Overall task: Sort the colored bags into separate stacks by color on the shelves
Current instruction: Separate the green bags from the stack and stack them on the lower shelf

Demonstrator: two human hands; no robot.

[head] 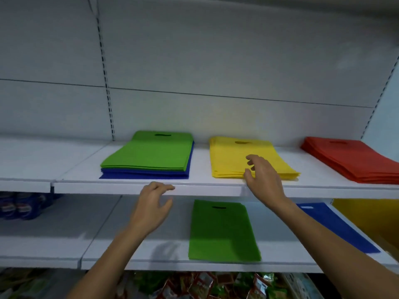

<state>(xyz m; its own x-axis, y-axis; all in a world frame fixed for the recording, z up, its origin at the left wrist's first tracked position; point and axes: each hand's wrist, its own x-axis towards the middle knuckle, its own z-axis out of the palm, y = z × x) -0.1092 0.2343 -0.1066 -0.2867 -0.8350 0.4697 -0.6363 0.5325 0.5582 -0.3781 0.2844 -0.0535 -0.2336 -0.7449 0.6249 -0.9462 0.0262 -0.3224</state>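
Note:
On the upper shelf [198, 186] lies a mixed pile: green bags [149, 152] on top of blue bags [146, 174]. To its right sit a yellow stack [231, 156] and a red stack [354, 160]. The lower shelf [129, 251] carries one green bag [222, 231] and a blue bag [336, 225] further right. My left hand [151, 208] hovers in front of the upper shelf's edge, fingers loosely curled, holding nothing. My right hand [263, 178] reaches over the front corner of the yellow stack with relaxed fingers, empty.
A yellow box or panel [367, 221] stands at the far right of the lower shelf. Blue packaged goods [19, 206] sit at the lower left. Packets of snacks [205, 285] fill the bottom shelf. White back panels with slotted uprights [105, 76] rise behind.

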